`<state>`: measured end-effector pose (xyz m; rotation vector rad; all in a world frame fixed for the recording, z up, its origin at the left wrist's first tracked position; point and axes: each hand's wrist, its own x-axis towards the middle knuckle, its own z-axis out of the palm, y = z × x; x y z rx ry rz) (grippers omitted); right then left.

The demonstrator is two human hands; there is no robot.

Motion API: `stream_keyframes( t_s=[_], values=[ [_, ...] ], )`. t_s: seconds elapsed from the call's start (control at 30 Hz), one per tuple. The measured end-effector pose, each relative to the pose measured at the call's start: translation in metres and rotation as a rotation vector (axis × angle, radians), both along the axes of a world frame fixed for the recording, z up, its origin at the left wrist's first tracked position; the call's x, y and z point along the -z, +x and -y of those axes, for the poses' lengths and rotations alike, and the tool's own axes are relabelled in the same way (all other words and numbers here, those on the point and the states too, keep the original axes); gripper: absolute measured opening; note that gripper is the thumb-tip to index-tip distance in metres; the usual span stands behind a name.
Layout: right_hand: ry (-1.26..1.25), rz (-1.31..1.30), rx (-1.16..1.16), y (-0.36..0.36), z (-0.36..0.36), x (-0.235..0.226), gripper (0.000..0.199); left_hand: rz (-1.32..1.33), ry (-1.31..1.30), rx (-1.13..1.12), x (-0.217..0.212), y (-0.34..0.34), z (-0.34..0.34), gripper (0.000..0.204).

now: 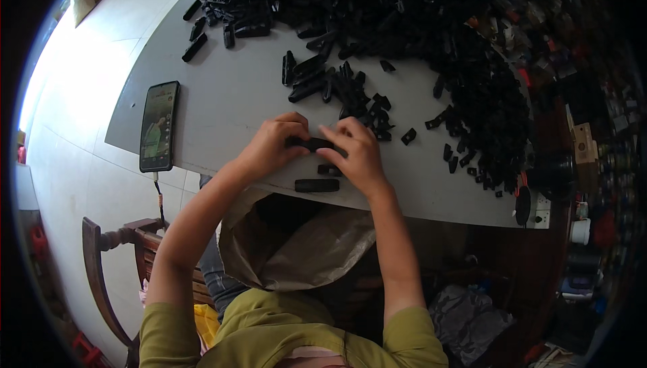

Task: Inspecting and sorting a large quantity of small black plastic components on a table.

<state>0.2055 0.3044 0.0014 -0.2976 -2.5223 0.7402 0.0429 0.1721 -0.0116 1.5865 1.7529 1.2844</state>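
Table [222, 102]: heap [377, 4] across far side and down right side. Phone [159, 127] at table's left edge. Left hand [280, 142] and right hand [357, 149] over table's near part, piece [311, 144] between them. Bar [317, 185] by table's near edge, bag [320, 250] below it. Chair [151, 240] off table's near left.

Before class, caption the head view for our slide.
Left hand and right hand hold an elongated black part over a grey table with heaped black parts, a smartphone at its edge.
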Motion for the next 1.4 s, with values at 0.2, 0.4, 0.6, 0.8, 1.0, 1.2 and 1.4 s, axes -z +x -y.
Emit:
stream_keyframes(
  t_s=[0.2,0.4,0.6,0.8,1.0,1.2,1.4],
  values=[
    [-0.059,0.077,-0.053,0.033,0.019,-0.007,0.034,-0.022,0.021,-0.11,-0.004,0.007,0.016,0.024],
    [0.0,0.167,0.058,0.052,0.019,-0.006,0.03,-0.201,-0.026,0.147,-0.018,0.011,0.024,0.024],
    [-0.021,0.142,0.102,0.048,0.025,-0.008,0.034,-0.569,0.042,-0.378,-0.013,-0.016,-0.036,0.024],
    [0.132,0.198,0.041,0.049,0.023,-0.013,0.032,-0.548,-0.092,-0.253,-0.006,-0.011,-0.01,0.02],
    [0.059,0.305,0.047,0.051,0.016,-0.019,0.028,-0.314,0.023,-0.003,-0.014,0.015,0.022,0.023],
    [-0.327,-0.212,0.124,0.026,0.017,0.001,0.027,-0.064,-0.01,0.054,-0.008,0.027,0.021,0.028],
    [-0.215,-0.098,0.028,0.026,0.026,0.012,0.041,-0.08,0.011,0.067,-0.003,0.023,0.015,0.025]
  ],
)
